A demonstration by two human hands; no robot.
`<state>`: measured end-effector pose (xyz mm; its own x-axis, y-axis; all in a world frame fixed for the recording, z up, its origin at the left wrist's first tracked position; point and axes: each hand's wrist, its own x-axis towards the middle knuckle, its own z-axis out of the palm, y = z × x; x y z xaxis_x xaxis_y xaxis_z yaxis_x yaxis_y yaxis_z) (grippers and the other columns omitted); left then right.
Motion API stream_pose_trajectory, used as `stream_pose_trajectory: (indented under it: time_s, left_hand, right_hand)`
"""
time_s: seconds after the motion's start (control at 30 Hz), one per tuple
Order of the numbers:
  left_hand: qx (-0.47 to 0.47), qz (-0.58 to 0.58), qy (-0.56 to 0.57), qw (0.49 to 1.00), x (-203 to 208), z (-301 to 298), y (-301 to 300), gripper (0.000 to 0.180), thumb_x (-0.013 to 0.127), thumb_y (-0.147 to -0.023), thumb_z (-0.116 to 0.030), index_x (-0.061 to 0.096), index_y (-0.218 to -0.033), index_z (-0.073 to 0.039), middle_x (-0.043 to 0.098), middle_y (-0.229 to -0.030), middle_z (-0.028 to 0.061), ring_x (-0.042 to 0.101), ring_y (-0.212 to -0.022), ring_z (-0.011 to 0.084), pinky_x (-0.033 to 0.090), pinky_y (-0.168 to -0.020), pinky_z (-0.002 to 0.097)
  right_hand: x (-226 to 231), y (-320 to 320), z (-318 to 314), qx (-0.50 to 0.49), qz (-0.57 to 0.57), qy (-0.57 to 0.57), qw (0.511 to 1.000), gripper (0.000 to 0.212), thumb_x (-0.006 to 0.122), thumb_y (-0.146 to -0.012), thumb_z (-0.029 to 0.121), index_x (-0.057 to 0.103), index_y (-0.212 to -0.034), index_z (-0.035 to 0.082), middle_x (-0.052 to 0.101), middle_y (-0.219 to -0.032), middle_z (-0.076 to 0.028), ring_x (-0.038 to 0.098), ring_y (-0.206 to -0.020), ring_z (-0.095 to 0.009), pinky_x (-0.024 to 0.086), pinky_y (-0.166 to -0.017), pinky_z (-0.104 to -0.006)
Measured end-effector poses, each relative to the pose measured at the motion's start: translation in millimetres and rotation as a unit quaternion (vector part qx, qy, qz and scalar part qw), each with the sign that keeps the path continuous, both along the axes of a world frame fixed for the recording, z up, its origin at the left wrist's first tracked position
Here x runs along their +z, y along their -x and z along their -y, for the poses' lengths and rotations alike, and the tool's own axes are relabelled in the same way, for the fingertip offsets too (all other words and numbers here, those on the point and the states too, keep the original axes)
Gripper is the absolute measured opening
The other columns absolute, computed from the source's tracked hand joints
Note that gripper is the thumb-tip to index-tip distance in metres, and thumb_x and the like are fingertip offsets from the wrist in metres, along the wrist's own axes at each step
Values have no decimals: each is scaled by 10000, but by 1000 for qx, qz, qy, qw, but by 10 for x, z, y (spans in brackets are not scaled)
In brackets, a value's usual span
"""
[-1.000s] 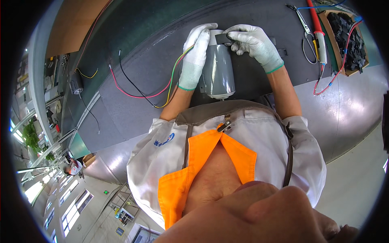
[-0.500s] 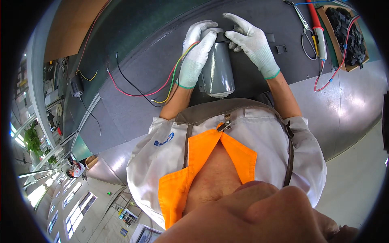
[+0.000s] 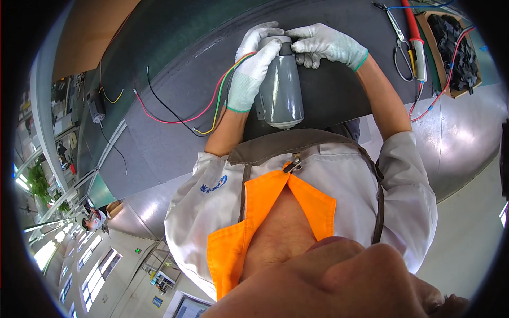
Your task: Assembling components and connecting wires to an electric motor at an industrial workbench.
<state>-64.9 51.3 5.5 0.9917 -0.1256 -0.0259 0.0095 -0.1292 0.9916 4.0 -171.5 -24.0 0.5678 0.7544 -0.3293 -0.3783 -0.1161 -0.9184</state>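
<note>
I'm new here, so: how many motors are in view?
2: a grey motor between the left hand and right hand, a second motor farther left. Others may be hidden.

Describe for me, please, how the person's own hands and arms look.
The left hand and right hand wear white knit gloves with green cuff edges; the right one's fingers look smudged grey. Forearms are bare below light grey sleeves.
</note>
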Motion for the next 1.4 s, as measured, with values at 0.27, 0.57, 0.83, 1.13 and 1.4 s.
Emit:
stream_pose_trajectory:
  time_s: [0.27,0.57,0.83,1.13,1.4]
  left_hand:
    - [-4,-39,15,999,38,-12,-10,346,580,-956,-229,689,-1178,13,557,-1385,147,587,-1199,213,474,-982,337]
    - [-2,-45,49,998,79,56,-4,377,555,-968,-186,646,-1249,48,621,-1318,142,576,-1215,192,420,-1077,342]
    - [41,47,-91,994,-29,67,20,344,676,-896,-231,705,-1180,-37,574,-1370,191,546,-1299,327,432,-1097,425]
    - [-23,174,-205,963,-34,27,-2,374,660,-904,-173,605,-1240,-18,571,-1335,199,514,-1280,374,413,-1096,465]
    - [26,106,-183,977,81,39,4,314,697,-863,-155,699,-1154,-37,631,-1257,154,592,-1185,321,475,-1018,414]
  right_hand:
    - [22,-87,-83,27,7,-6,1000,603,715,-973,333,548,-1431,-22,687,-782,-84,661,-593,-108,536,-504,-208]
    - [119,-154,-89,59,13,59,996,595,733,-953,325,573,-1416,-14,688,-775,-88,665,-589,-112,534,-483,-211]
    - [-28,346,-44,-73,239,46,967,752,690,-945,509,499,-1494,32,603,-1384,-215,612,-1237,-296,476,-1057,-388]
    - [-73,717,-420,-254,336,107,900,452,594,-1035,288,541,-1407,35,609,-1271,-197,615,-1156,-363,486,-1001,-387]
    - [-163,636,-651,-412,324,47,850,206,610,-989,121,706,-1149,35,685,-1055,-152,689,-964,-310,547,-852,-380]
